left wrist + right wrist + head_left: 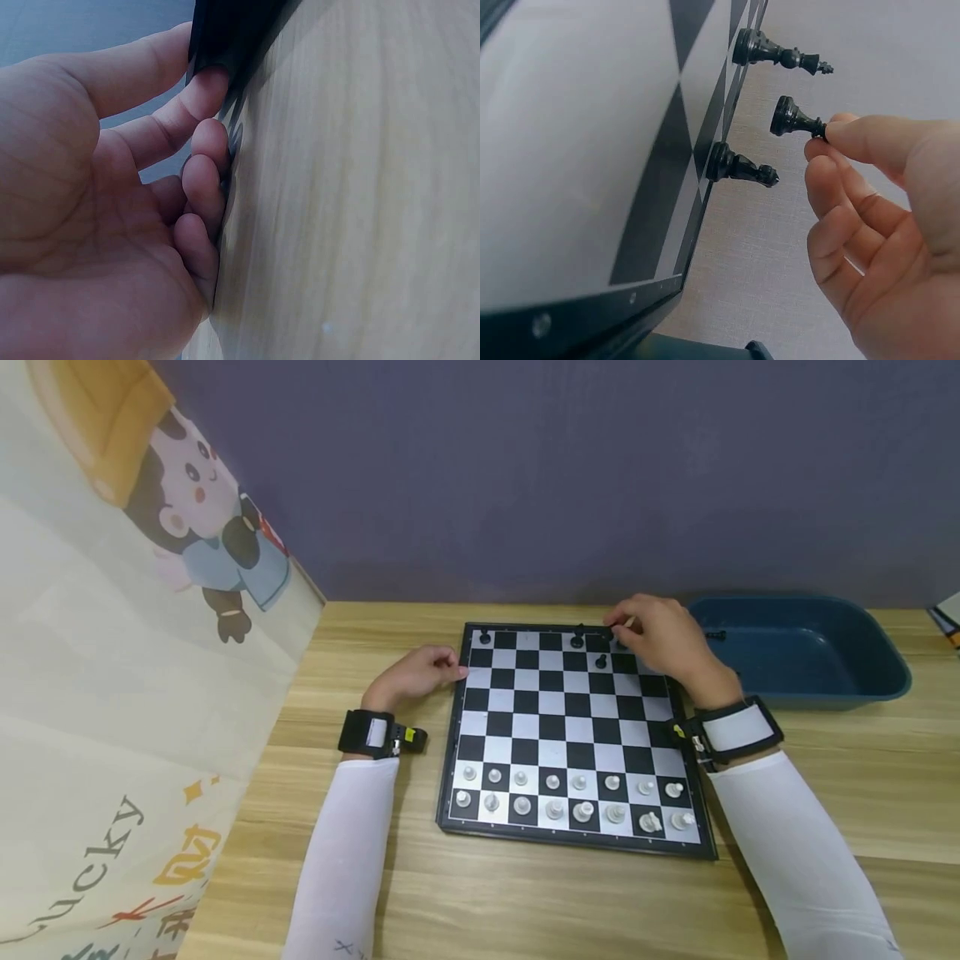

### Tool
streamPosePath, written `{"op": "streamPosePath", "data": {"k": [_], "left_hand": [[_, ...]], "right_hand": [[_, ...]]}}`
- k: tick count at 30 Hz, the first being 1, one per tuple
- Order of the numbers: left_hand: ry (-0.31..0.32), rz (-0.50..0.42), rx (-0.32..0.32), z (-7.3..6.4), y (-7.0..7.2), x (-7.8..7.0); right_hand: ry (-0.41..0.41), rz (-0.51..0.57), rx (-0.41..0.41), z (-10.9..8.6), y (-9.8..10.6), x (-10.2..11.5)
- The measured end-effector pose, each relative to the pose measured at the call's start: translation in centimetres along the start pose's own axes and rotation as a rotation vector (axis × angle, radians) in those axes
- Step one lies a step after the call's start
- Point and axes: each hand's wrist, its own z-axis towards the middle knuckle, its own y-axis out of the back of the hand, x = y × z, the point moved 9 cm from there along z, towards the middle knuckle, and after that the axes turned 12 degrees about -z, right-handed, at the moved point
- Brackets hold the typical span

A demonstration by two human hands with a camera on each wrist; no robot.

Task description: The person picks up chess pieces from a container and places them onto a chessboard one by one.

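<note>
My right hand (663, 639) is over the far edge of the chessboard (552, 752). Its thumb and finger pinch a black chess piece (793, 118) by the top, which they hide; the base looks raised off the squares. Beside it stand a black king (780, 54) with a cross on top and a smaller black piece (741, 166). Another black piece (485, 636) occupies the far left corner. At the board's left edge, my left hand (420, 675) grips the rim (217, 37) with thumb and index finger, other fingers curled by the tabletop. White pieces (583, 811) fill the two near rows.
To the right of the board sits a dark blue basin (817, 697); a black piece (716, 635) lies inside it, partly behind my right hand. A purple-grey wall (525, 485) rises behind the wooden table (570, 902), and a printed cloth (112, 693) borders the left.
</note>
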Motion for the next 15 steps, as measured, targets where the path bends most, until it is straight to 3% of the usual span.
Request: {"op": "streamPosePath", "data": {"k": [15], "left_hand": [[0.013,-0.009,-0.005,0.00,-0.03,0.13]], "right_hand": [[0.017,-0.017,0.056,0.58,-1.04,-0.03]]}}
